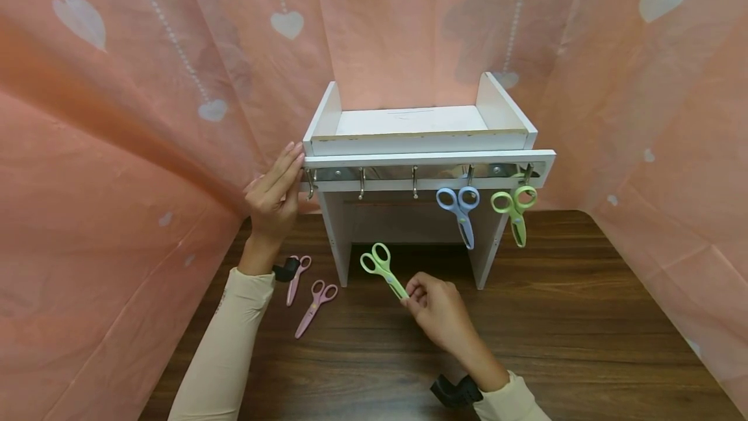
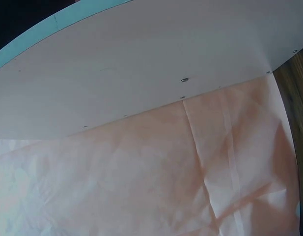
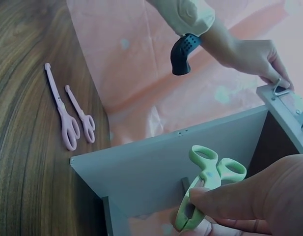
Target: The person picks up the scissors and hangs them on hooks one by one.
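My right hand (image 1: 439, 310) pinches a pair of green scissors (image 1: 381, 267) by the blade end, handles pointing up and away, in front of the white shelf (image 1: 421, 145). The right wrist view shows thumb and fingers on the blades of these green scissors (image 3: 205, 179). With fingers straight, my left hand (image 1: 274, 193) rests against the left end of the hook rail (image 1: 382, 174). Blue scissors (image 1: 460, 206) and another green pair (image 1: 515, 210) hang from the rail's two right hooks. The three hooks to the left hold nothing.
Two pairs of pink scissors, one nearer (image 1: 315, 307) and one farther (image 1: 298, 278), lie on the wooden table (image 1: 374, 369) left of the shelf. A pink cloth (image 1: 146, 226) with white hearts surrounds the table at the back and sides.
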`<state>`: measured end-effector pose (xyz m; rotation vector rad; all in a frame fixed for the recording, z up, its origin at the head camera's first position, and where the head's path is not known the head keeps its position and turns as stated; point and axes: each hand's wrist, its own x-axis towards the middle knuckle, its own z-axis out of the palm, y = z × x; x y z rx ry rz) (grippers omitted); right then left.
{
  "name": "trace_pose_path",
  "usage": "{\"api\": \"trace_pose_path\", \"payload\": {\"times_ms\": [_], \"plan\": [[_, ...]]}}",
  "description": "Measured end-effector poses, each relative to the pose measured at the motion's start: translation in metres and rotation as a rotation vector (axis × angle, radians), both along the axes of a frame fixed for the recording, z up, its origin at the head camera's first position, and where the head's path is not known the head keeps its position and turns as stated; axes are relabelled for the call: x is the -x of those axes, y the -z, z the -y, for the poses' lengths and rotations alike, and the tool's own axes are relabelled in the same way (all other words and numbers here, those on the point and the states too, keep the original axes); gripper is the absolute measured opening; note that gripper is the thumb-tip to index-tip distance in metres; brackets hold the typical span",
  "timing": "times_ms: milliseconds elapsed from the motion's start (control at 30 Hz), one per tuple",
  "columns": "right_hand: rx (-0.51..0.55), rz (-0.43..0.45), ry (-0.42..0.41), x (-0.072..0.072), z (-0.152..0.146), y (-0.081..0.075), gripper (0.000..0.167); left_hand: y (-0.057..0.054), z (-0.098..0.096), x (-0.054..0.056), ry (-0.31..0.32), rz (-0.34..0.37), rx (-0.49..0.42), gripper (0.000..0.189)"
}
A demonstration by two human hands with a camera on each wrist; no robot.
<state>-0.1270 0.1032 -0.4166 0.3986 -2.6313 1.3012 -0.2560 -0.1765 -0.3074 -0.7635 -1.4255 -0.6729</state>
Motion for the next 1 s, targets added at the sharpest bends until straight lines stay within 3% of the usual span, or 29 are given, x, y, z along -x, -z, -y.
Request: {"api": "trace_pose_path", "payload": {"times_ms": [267, 1000], "plan": [[0.023, -0.005, -0.004, -0.002, -0.002, -0.005, 0.024, -0.004, -0.004, -0.004, 0.009, -0.023, 0.006, 0.031], [0.11, -0.028, -0.032, -0.011, -0.011, -0.024, 0.022, -0.002, -0.003, -0.003, 0.028, -0.001, -0.006, 0.03]]}}
